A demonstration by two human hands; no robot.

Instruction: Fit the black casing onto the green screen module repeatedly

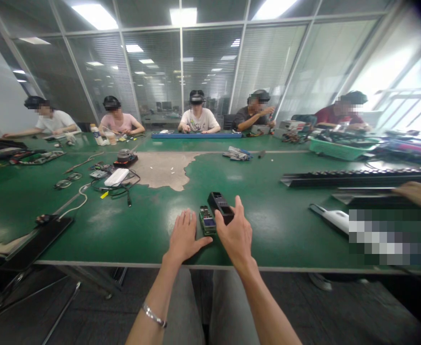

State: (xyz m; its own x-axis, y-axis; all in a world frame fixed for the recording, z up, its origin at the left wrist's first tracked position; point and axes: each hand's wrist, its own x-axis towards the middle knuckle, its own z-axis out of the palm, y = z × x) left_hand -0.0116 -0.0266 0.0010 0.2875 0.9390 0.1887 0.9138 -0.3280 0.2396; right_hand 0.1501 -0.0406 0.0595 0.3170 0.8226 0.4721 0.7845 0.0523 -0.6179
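Note:
My left hand point(184, 237) lies flat on the green table, fingers stretched forward, with its thumb pointing at the near end of a small circuit board point(208, 227). This green board carries a dark display and stands just right of that hand. My right hand point(235, 234) is around the near end of a black plastic case point(217, 199), thumb on its left side and fingers on its right. The case has rectangular openings on top and is tilted away beside the board. The contact of the lower fingers is hidden by the hand itself.
A white power bank point(117, 177) with cables lies left. Long black metal rails point(357, 179) are at the right, near a white handheld tool point(334, 218) and a neighbour's hand point(420, 193). A green basket point(343, 151) stands farther back. Several people sit across the table.

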